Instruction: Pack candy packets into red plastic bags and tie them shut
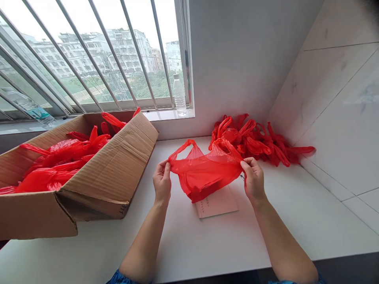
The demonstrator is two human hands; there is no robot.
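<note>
Red plastic bag [207, 173] held up just above the white counter [296, 213], stretched between both hands at its upper edge. Long axis runs left to right across the view, mouth side up, body sagging down in the middle. Left hand [162, 183] pinches the left corner, thumb and fingers closed on the film just below one handle loop, which stands up free. Right hand [254, 179] pinches the right corner the same way, fingers closed narrow on the plastic. Both hands about equally near, one at each end; neither has a free end to reach for. Directly beneath the sagging bag lies a flat white packet [219, 205] with small print at one edge, partly covered from view. Behind the right hand, against the wall, a loose pile of red bags [257, 142]. To the left, well apart, an open cardboard box [112, 173] holding more red bags [59, 157]. Water bottle [179, 94] on the window sill.
</note>
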